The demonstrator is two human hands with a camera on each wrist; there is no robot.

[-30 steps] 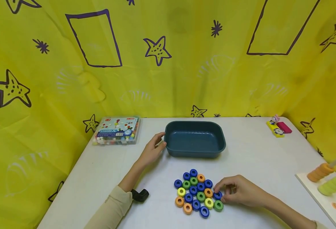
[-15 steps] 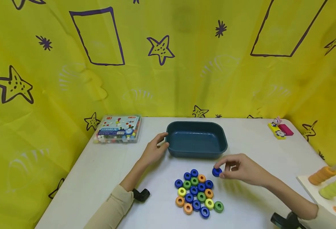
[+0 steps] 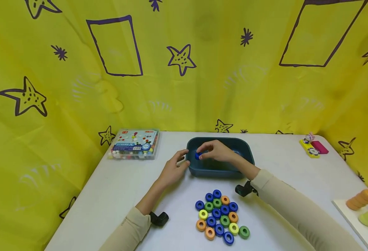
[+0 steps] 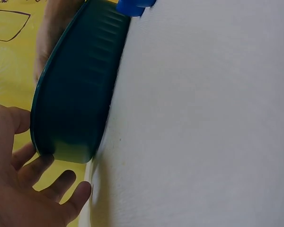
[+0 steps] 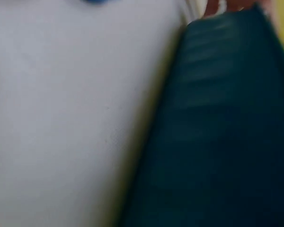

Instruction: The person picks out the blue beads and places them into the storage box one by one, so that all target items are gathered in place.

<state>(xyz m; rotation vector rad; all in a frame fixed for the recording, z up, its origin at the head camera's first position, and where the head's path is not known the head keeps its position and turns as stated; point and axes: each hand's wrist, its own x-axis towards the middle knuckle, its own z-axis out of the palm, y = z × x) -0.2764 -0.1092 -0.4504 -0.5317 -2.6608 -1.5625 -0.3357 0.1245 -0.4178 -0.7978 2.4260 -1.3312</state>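
Observation:
My right hand (image 3: 217,152) pinches a blue ring (image 3: 198,156) between thumb and fingers, low inside the left part of a dark teal plastic basin (image 3: 216,173). My left hand (image 3: 171,171) lies at the basin's left end, its relaxed fingertips touching the rim. The left wrist view shows the fingers of that hand (image 4: 23,184) spread against the end of the basin (image 4: 75,94). Only the outer side of the basin (image 5: 208,113) fills the blurred right wrist view; the ring and right hand are hidden there. Several blue, green, yellow and orange rings (image 3: 222,223) lie grouped in front of the basin.
A clear box of coloured beads (image 3: 133,145) stands at the back left. At the back right are a yellow toy piece (image 3: 309,149) and a magenta block (image 3: 320,147). A white peg board (image 3: 347,216) with stacked rings sits at the right edge.
My right hand has lifted a blue ring from the right side of the group and carried it forward and left into the basin. The left hand has stayed at the basin's end.

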